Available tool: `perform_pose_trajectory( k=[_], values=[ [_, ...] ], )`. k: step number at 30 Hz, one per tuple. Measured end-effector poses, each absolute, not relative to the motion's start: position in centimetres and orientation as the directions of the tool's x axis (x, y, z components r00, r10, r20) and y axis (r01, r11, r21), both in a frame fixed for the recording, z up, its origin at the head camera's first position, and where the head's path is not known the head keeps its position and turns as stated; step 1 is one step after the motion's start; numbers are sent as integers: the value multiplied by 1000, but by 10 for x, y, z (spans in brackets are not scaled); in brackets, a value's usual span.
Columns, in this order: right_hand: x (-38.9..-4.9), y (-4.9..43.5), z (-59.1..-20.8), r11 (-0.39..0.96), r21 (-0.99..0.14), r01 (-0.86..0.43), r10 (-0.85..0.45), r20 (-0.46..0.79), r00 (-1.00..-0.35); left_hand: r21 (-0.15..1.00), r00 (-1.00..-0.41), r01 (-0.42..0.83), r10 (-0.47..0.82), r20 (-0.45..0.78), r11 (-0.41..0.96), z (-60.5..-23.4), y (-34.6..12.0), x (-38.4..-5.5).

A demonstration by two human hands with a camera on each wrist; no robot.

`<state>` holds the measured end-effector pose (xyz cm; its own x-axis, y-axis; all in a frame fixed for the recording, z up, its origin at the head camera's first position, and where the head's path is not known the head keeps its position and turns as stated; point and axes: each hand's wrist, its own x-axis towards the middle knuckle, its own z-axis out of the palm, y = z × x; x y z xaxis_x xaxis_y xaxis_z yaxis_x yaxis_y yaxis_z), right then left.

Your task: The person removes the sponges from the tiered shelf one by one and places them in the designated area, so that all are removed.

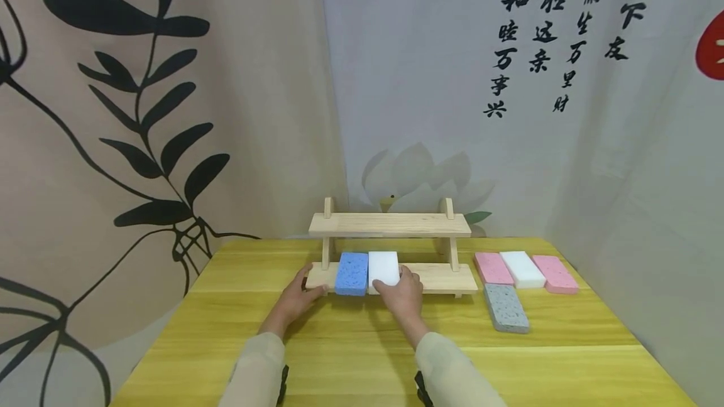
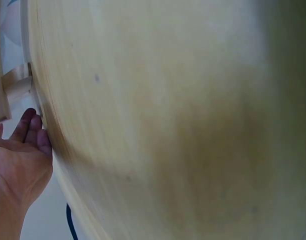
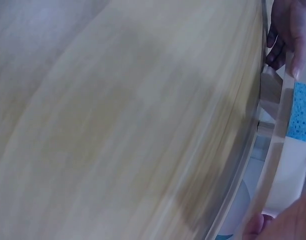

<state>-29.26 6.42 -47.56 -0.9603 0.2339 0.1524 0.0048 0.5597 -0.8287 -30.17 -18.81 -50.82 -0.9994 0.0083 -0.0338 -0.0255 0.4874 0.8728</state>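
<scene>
A two-tier wooden rack (image 1: 390, 225) stands on the table. On its lower board a blue sponge (image 1: 352, 274) and a white sponge (image 1: 383, 267) sit side by side, both reaching its front edge. My right hand (image 1: 404, 297) grips the white sponge, thumb at its front and fingers along its right side. My left hand (image 1: 294, 301) holds the left end of the lower board, with the thumb at the front edge. In the right wrist view, that left hand (image 3: 292, 32) has its thumb against the board beside the blue sponge (image 3: 300, 112).
Right of the rack lie a pink sponge (image 1: 493, 267), another white sponge (image 1: 523, 269) and a second pink sponge (image 1: 555, 274). A grey sponge (image 1: 506, 308) lies in front of them. Printed curtains (image 1: 271, 112) hang behind the yellowish wooden table (image 1: 351, 357).
</scene>
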Motion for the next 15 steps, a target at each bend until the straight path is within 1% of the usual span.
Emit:
perform_pose_trajectory(
  k=[7,15],
  values=[
    [-293,60,-480,614,-789,-11,216,181,-959,873,-999,-29,5,-36,486,-509,-191,-300],
    [-294,61,-479,645,-764,5,236,193,-952,874,-1000,-11,14,-20,486,-512,-192,-304]
  ],
)
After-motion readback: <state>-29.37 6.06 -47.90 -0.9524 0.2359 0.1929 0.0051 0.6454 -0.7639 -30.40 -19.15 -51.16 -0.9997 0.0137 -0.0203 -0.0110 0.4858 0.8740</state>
